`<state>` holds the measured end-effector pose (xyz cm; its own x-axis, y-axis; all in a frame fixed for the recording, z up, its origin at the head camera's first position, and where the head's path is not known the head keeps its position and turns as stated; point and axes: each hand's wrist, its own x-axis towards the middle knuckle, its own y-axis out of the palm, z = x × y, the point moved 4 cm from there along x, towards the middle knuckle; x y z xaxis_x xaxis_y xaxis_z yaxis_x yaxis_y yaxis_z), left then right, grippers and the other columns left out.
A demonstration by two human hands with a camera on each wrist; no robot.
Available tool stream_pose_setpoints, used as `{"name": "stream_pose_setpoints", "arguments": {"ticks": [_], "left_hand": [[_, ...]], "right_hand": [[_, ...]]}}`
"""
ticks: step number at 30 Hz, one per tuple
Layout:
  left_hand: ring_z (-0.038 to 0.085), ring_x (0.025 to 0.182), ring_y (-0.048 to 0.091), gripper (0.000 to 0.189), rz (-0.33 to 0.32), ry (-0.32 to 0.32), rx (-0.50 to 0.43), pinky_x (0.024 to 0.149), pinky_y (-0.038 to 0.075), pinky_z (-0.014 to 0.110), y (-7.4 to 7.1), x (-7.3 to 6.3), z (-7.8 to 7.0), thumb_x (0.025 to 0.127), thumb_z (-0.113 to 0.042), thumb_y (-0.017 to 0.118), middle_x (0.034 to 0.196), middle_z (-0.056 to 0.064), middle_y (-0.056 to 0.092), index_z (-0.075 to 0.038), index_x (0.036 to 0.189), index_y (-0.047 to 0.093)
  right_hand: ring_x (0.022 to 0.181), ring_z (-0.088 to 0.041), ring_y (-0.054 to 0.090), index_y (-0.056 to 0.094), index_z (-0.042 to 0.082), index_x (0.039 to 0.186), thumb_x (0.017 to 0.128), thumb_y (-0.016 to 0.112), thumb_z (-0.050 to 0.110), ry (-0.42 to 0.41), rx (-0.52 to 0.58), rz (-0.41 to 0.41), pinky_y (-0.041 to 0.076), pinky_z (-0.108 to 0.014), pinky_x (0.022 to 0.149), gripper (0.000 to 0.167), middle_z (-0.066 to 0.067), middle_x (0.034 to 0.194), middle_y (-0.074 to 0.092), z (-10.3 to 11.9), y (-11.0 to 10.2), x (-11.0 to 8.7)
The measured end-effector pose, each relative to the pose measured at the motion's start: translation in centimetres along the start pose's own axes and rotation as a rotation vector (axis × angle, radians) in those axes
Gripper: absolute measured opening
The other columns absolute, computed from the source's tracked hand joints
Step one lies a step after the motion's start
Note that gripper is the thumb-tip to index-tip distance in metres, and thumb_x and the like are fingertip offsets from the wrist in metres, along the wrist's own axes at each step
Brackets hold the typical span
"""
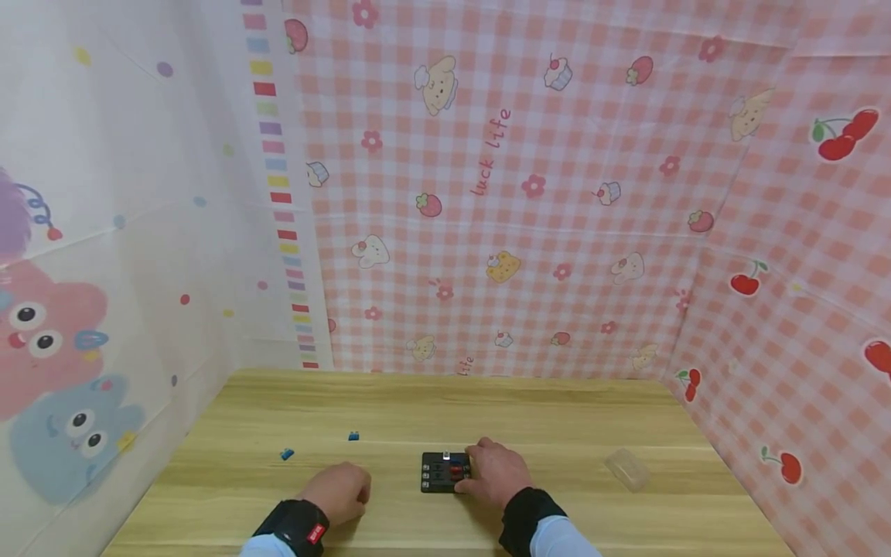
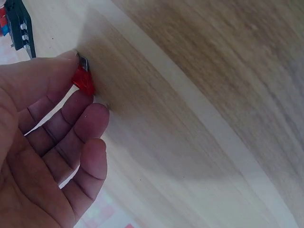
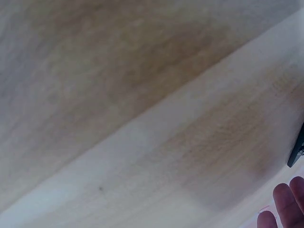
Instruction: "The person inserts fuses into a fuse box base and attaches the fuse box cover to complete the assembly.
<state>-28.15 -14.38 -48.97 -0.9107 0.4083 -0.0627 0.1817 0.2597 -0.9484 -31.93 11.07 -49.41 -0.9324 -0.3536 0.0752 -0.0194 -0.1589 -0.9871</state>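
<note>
A small red blade fuse with a metal prong is pinched between the thumb and fingertips of my left hand, low over the table left of the fuse box. In the head view the fuse is hidden by the hand. The black fuse box lies flat on the table, with red and blue fuses seated in it and screw terminals along its side. My right hand holds its right end, thumb at the near corner and fingers at the far one. Only a dark edge of the box shows in the right wrist view.
Two small blue fuses lie on the wooden table: one beyond the left hand, the other farther back. At the right rests a clear plastic cover. Patterned cloth hangs around the back and sides.
</note>
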Motion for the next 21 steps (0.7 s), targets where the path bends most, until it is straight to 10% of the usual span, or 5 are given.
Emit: {"name": "stream_pose_setpoints", "arguments": {"ticks": [21], "left_hand": [[0.015, 0.063, 0.045, 0.021, 0.016, -0.046, -0.049, 0.064, 0.040, 0.033, 0.28, 0.60, 0.37, 0.078, -0.003, 0.079, 0.067, -0.004, 0.050, -0.012, 0.070, 0.062]], "right_hand": [[0.088, -0.016, 0.061, 0.069, 0.010, 0.121, 0.081, 0.079, 0.044, -0.043, 0.029, 0.052, 0.051, -0.039, 0.084, 0.053, -0.003, 0.105, 0.066, 0.56, 0.26, -0.04]]}}
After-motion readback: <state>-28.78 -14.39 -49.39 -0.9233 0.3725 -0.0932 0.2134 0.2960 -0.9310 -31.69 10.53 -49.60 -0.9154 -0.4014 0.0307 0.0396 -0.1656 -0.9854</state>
